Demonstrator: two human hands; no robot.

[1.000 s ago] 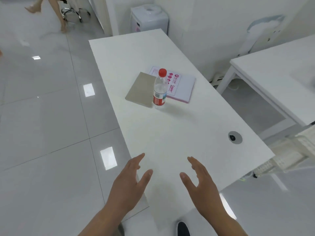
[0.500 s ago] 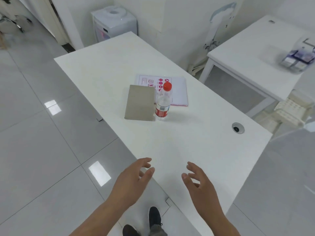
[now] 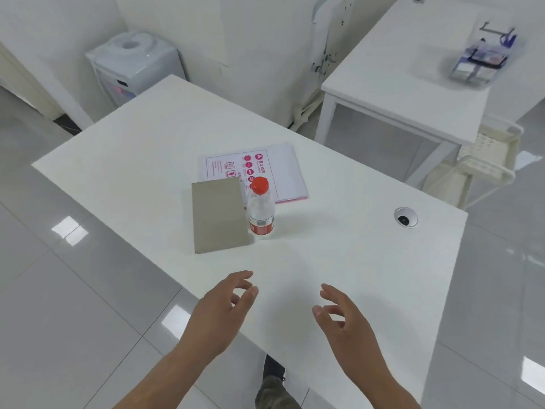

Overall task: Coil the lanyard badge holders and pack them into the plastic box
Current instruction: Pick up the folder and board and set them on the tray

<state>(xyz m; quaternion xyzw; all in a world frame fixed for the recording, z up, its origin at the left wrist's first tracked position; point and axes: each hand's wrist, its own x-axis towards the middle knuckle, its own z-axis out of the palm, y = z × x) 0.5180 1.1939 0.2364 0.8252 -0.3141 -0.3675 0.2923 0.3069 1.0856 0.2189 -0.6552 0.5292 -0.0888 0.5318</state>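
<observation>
Head view, looking down over a white bench (image 3: 339, 261). The left hand (image 3: 219, 312) and the right hand (image 3: 346, 323) are held side by side above the near edge of the bench, apart from each other, palms turned inward. The fingers of both hands are loosely curled and spread; neither hand holds or touches anything, and whether the fingertips brush the bench surface cannot be told.

On the middle of the bench stands an upright water bottle (image 3: 261, 209) with a red cap and a red label. Just to its left lies a flat grey-brown board (image 3: 219, 215), and behind both lies a white printed sheet (image 3: 274, 169) with pink markings, partly covered by the board and the bottle. A round cable port (image 3: 406, 217) sits in the bench surface toward the right edge.

The plastic box (image 3: 479, 62), clear-walled and blurred, rests on a second white bench (image 3: 398, 84) at the upper right, well apart from both hands. Dark blue and white contents show inside it; whether these are the lanyard badge holders cannot be told with certainty. A pale perforated basket (image 3: 486, 154) hangs beside that second bench. A water dispenser (image 3: 132, 63) stands against the wall at the upper left.
</observation>
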